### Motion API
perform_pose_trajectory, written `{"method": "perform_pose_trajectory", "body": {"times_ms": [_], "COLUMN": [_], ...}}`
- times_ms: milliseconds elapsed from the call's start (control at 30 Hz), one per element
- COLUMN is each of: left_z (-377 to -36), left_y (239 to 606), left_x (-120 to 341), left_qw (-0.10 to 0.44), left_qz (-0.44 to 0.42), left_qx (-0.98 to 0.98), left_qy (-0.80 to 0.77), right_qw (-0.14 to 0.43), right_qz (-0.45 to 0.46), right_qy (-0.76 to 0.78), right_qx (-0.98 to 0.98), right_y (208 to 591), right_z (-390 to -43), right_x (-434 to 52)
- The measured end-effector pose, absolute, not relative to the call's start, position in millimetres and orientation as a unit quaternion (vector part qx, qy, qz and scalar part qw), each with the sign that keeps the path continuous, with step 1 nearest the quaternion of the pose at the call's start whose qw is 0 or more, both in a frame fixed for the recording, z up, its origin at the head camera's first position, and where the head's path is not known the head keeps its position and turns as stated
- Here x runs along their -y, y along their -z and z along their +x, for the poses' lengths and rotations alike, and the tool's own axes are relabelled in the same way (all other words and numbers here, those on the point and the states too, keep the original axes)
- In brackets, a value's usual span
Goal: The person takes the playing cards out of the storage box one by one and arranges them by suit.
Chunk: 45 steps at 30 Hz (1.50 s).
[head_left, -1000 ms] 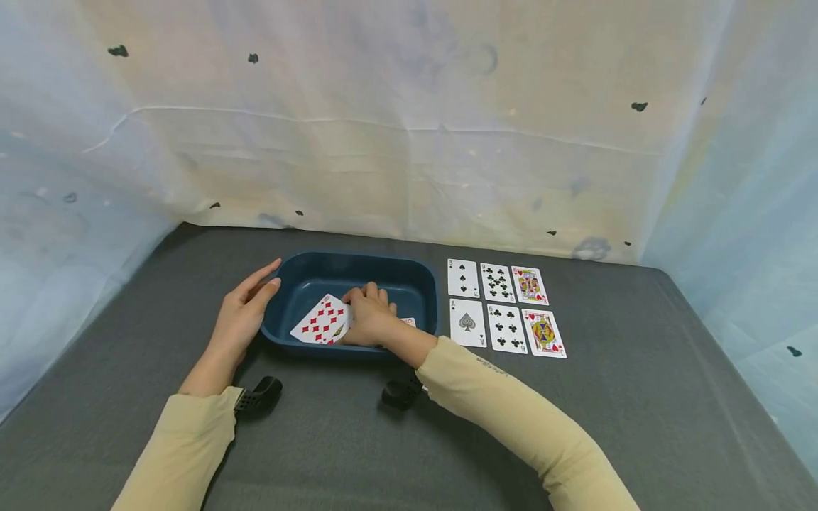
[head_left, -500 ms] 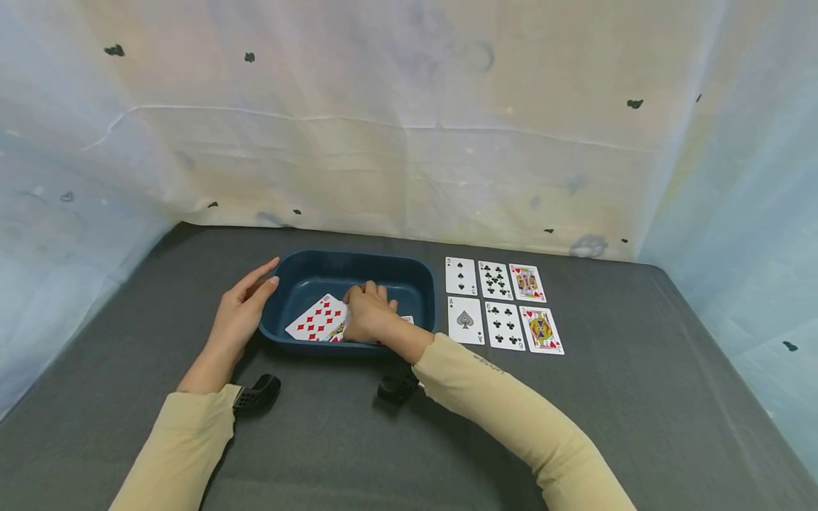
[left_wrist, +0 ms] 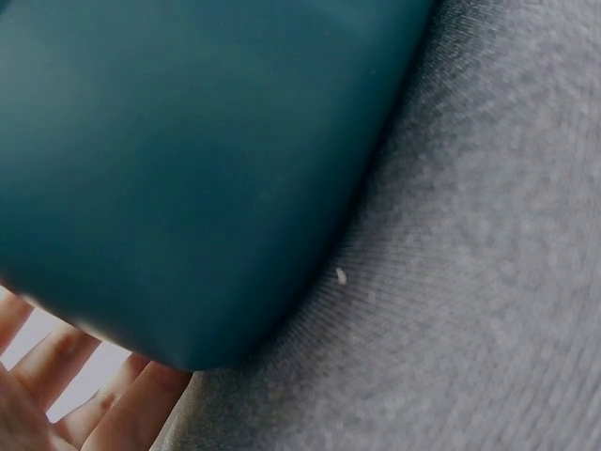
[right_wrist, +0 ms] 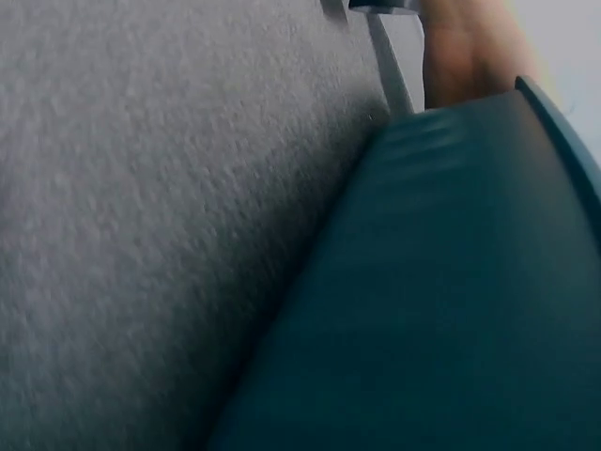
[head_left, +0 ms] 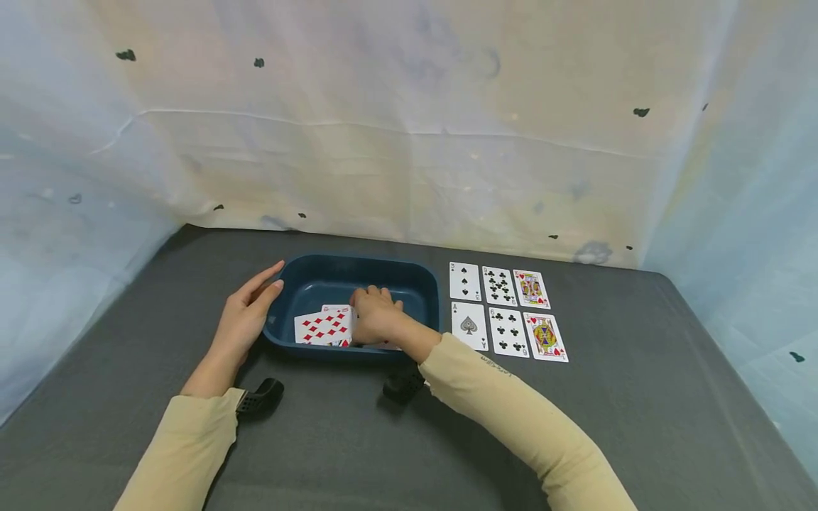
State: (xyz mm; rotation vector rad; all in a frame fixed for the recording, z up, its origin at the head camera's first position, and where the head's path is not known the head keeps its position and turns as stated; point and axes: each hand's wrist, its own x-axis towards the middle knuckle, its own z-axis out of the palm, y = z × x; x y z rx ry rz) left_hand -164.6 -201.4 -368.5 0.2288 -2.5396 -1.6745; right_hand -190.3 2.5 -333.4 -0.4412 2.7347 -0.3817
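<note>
1. Your right hand (head_left: 373, 317) was down inside the dark blue tray (head_left: 424, 273), fingers curled onto the cards there. They seemed to pinch the right edge of the ten of diamonds (head_left: 323, 328), though the grip itself was hidden behind your knuckles.
2. That card lay face up in the near left part of the tray, with another card (head_left: 336, 309) showing just behind it.
3. Your left hand (head_left: 246, 317) rested against the tray's left outer wall, fingers straight and together, the thumb apart at the rim; it steadied the tray and held nothing.
4. To the right of the tray, six cards (head_left: 507, 312) lay face up on the grey table (head_left: 639, 397) in two rows of three: spades on the left, clubs in the middle, hearts on the right.
5. Judged from this, you were at the picking step: taking a card out of the tray.
6. The next move, as I read it, called for lifting only the ten of diamonds clear of the card beneath, clearing the tray's right wall, and setting it squarely beside the rows without nudging them.
7. Both wrist views showed only the tray's outer wall and the table.
</note>
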Motion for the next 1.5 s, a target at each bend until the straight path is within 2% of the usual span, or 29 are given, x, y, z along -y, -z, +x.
{"method": "perform_pose_trajectory", "body": {"times_ms": [433, 567, 800, 933, 1500], "left_z": [-165.2, -165.8, -166.3, -167.3, -166.8], "left_y": [371.1, 372.1, 371.0, 370.8, 370.3], "left_x": [197.7, 196.4, 196.8, 196.0, 200.4], "left_qw": [0.043, 0.038, 0.035, 0.034, 0.050], "left_qz": [0.079, 0.078, 0.079, 0.080, 0.084], "left_qx": [0.828, 0.829, 0.833, 0.834, 0.833], "left_qy": [0.554, 0.553, 0.547, 0.545, 0.544], "right_qw": [0.214, 0.214, 0.219, 0.195, 0.013], "right_qz": [-0.192, -0.193, -0.182, -0.182, -0.168], "right_qy": [0.114, 0.151, 0.307, 0.349, 0.583], "right_qx": [-0.951, -0.945, -0.908, -0.899, -0.794], "right_y": [334.0, 337.3, 342.6, 343.2, 328.6], "right_z": [-205.5, -207.9, -208.7, -209.3, -206.0], "right_x": [-23.8, -29.3, -36.7, -41.2, -80.5]}}
